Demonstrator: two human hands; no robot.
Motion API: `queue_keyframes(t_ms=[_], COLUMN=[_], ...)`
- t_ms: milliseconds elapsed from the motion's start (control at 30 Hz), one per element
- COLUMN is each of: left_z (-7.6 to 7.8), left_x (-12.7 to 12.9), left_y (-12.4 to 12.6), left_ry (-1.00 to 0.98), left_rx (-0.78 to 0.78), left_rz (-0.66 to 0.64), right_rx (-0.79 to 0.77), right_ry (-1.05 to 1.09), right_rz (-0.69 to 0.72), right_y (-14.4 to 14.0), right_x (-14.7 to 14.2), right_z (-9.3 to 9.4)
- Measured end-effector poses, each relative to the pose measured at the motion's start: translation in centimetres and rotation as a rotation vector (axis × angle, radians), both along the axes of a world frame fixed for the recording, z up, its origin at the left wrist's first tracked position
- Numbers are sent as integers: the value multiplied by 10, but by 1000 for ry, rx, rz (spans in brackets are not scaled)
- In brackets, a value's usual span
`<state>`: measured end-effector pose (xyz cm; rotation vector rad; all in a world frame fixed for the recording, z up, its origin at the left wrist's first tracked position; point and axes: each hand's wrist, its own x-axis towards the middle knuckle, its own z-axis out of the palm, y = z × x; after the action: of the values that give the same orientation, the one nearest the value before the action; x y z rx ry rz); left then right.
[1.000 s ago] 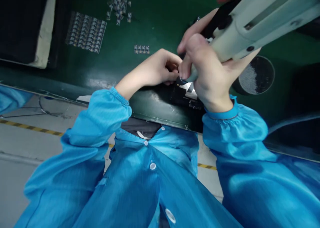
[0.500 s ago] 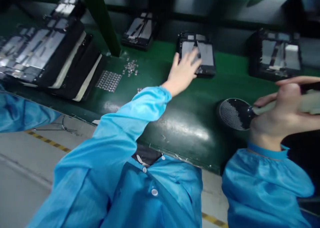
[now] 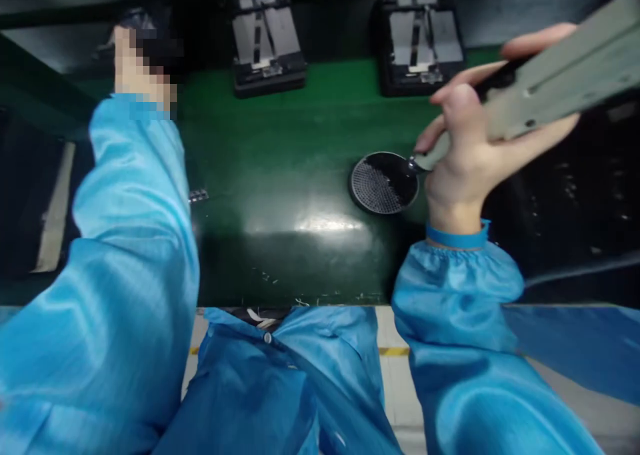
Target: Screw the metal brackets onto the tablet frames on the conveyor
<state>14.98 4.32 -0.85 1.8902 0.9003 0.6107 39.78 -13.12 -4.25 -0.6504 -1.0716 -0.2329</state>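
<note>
Two hands are at work over a green bench (image 3: 300, 195). The right hand (image 3: 467, 155) is wrapped around a pale grey-green power screwdriver (image 3: 555, 75), a long boxy tool with a slot and small screws along its side and a black trigger strip under the index finger. The tool runs from the upper right corner down and to the left, narrowing to a metal tip that sits at the right edge of a round black dish (image 3: 384, 183). The dish lies flat on the bench, near its middle, and its floor shows a fine pale speckle of very small parts; too blurred to say what they are. The fingers are curled tightly round the tool's body, thumb across the near side, index finger stretched along the top. The wrist is bent upward, and the blue sleeve (image 3: 457, 288) comes up from the lower right.

The left hand (image 3: 137, 68) is raised far out at the upper left, at the end of a straight arm in the same blue coat. It is pixelated and partly against something dark, so how far its fingers are open, or whether they grip anything, cannot be told.

Two black trays (image 3: 267, 38) with grey plates stand at the bench's far edge, well apart from the dish.
</note>
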Motion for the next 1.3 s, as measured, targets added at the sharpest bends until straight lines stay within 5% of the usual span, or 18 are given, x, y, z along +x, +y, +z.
queue_keyframes(t_ms=[200, 300, 367, 467, 533, 700, 733, 800, 833, 900, 933, 1033, 1133, 1300], left_z=[26, 35, 32, 21, 17, 29, 35, 48, 54, 62, 63, 50, 29, 11], left_x=[-17, -39, -47, -48, -47, -76, -86, -99, -99, -82, -65, 5, 67, 101], left_y=[-13, -67, -127, -212, -248, -277, -277, -272, -267, -248, -235, -194, -164, -146], left_ry=[-287, -579, -666, -559, -537, -375, -287, -79, 13, 131, 151, 214, 311, 365], left_rx=[-222, -498, -616, -877, -1000, -1316, -1395, -1479, -1410, -1005, -703, 82, 321, 477], left_rz=[287, 553, 585, 528, 562, 564, 503, 186, -30, -355, -407, -286, -306, -415], right_rx=[-204, -199, -180, -152, -139, -144, -141, -152, -155, -162, -163, -141, -136, -704], right_ry=[147, 190, 224, 271, 279, 286, 296, 316, 330, 356, 366, 390, 435, 393], right_rz=[111, 196, 220, 189, 181, 212, 208, 201, 197, 193, 188, 148, 88, 107], right_y=[-6, -9, -9, -9, -10, -15, -17, -19, -19, -19, -17, -14, -22, -59], right_x=[-24, -36, -39, -41, -40, -36, -36, -34, -34, -34, -34, -37, -39, -39], right_z=[3, 10, 14, 17, 17, 19, 20, 22, 23, 25, 26, 31, 37, 39])
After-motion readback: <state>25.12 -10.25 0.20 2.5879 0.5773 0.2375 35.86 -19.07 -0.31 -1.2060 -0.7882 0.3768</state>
